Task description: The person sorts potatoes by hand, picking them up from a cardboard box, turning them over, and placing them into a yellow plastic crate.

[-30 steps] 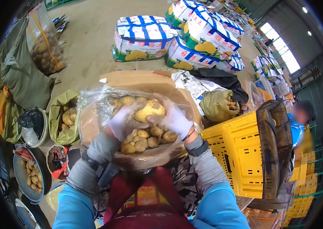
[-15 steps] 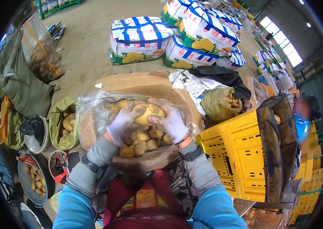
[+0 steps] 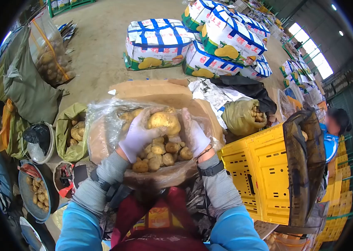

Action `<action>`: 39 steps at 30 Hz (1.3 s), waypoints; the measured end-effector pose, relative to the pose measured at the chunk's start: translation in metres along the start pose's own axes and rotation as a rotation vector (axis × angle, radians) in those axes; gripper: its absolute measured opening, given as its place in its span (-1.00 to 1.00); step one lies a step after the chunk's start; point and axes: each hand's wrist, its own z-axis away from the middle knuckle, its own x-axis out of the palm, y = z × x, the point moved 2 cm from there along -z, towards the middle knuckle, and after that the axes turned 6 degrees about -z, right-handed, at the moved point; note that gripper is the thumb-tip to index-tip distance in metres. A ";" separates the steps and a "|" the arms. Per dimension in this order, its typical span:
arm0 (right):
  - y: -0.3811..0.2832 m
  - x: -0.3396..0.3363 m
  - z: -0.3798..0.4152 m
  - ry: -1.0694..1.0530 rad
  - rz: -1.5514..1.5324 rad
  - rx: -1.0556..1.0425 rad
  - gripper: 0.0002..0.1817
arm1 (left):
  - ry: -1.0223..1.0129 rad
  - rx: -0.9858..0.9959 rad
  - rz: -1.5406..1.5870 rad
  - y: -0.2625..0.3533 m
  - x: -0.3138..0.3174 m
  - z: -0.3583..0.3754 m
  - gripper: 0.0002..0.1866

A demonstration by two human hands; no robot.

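My left hand, in a white glove with soiled fingers, holds a large yellow potato above a plastic-lined cardboard box. On the other side of the potato is my right hand, also gloved, with its fingers upright and apart from the thumb; it appears separated from the potato by a small gap. Beneath both hands, many smaller potatoes lie in the box. Part of the left thumb crosses the front of the large potato.
Yellow crates stand at the right, with a person behind them. Printed potato bags are stacked ahead. At the left are a green sack, a blue-rimmed tub and a mesh sack.
My right hand has let go of the large potato and moved slightly right, its fingers straighter. The left hand still holds the potato. The view has shifted a little.
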 end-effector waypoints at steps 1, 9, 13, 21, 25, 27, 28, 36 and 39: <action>0.000 0.007 0.006 -0.006 -0.095 0.118 -0.44 | -0.002 0.058 -0.075 0.002 0.000 0.001 -0.40; -0.004 0.008 0.014 -0.093 -0.023 -0.044 -0.37 | 0.027 0.441 -0.845 0.024 -0.025 0.006 -0.47; -0.007 0.015 0.014 -0.110 -0.039 -0.139 -0.25 | 0.058 -0.288 0.387 0.018 -0.005 0.008 -0.48; -0.004 0.025 0.014 0.000 1.066 -0.668 -0.07 | 0.001 0.007 -0.351 0.015 -0.022 0.012 -0.45; -0.005 0.026 0.037 0.111 0.907 -0.762 -0.05 | 0.052 0.233 -0.542 -0.025 -0.044 0.003 -0.50; -0.022 0.023 0.070 0.173 0.658 -0.837 -0.02 | 0.092 0.030 -0.259 -0.028 -0.048 -0.010 -0.52; -0.045 0.024 0.110 0.197 0.545 -0.859 0.00 | 0.106 -0.037 -0.181 -0.031 -0.049 -0.015 -0.52; -0.105 0.028 0.471 0.770 0.336 -1.340 -0.03 | 0.022 -0.154 -0.377 -0.048 -0.034 -0.004 -0.56; -0.089 0.001 0.574 1.091 0.351 -1.524 -0.34 | -0.008 -0.165 -0.454 -0.046 -0.028 0.007 -0.58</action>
